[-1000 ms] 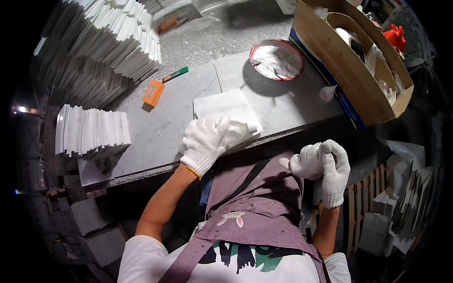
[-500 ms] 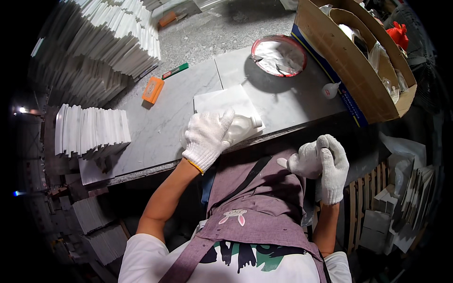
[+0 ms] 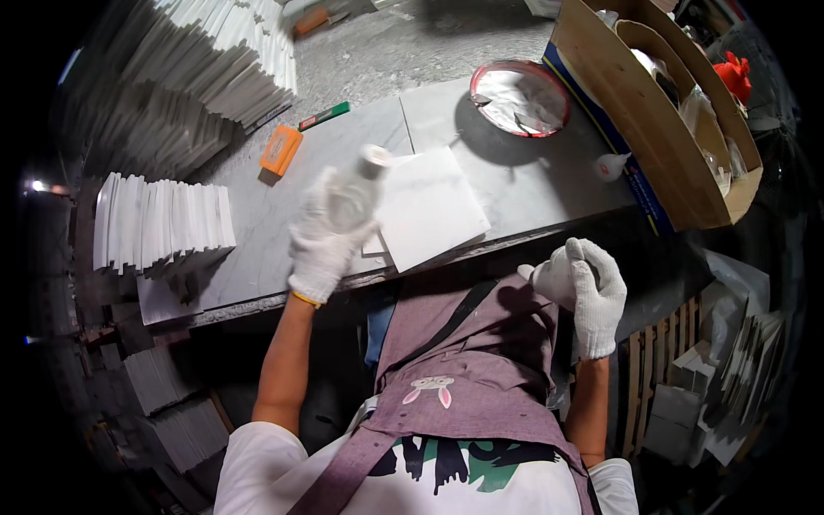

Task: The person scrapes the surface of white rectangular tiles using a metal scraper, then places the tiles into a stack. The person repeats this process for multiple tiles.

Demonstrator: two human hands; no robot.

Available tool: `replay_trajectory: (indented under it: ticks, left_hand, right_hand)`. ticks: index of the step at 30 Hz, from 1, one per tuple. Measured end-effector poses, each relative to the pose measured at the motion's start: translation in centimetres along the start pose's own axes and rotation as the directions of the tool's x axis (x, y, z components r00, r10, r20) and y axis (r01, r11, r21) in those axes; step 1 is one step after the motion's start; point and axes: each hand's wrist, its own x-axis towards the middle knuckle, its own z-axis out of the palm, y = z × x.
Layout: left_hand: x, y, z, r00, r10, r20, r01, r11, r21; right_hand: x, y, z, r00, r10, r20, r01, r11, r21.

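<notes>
While the left hand (image 3: pixel 330 232) hangs blurred above the grey slab table (image 3: pixel 257 215), gloved fingers loosely curled, something pale and rounded (image 3: pixel 374 159) shows at its fingertips; too smeared to say what it is or whether it is truly gripped; the white square tile (image 3: pixel 433 206) lies flat on the table just beside that hand, one corner hidden beneath it; the right hand (image 3: pixel 579 287), gloved too, sits off the table's near edge above the apron (image 3: pixel 463 360), fingers folded around a whitish lump that I cannot make out; a red-rimmed bowl (image 3: pixel 519 96) sits beyond the tile; an orange block (image 3: pixel 281 150) lies further left; stacked white tiles (image 3: pixel 163 221) stand at the table's left end, partly lost in shadow.
</notes>
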Motion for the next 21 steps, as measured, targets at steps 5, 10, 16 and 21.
replay_trajectory:
  ticks: [5, 10, 16, 21]
  left_hand:
    - [1.1, -11.3, -3.1, 0.839, -0.385, -0.385, 0.066, 0.774, -0.630]
    - [0.8, -18.1, -3.8, 0.626, -0.568, -0.535, -0.209, 0.539, -0.816]
    - [-1.2, -16.8, -2.4, 0.706, -0.333, -0.626, 0.141, 0.931, -0.336]
    - [-4.5, -14.7, -2.8, 0.712, -0.174, -0.680, 0.181, 0.982, -0.062]
  right_hand:
    - [0.1, 0.1, 1.6, 0.993, -0.113, 0.027, 0.115, 0.989, -0.095]
    - [2.0, -0.7, 4.2, 0.941, -0.327, 0.082, 0.333, 0.863, -0.379]
    - [4.9, -0.8, 8.8, 0.758, -0.598, 0.260, 0.642, 0.615, -0.458]
    - [5.3, -0.4, 9.4, 0.627, -0.515, 0.584, 0.773, 0.322, -0.546]
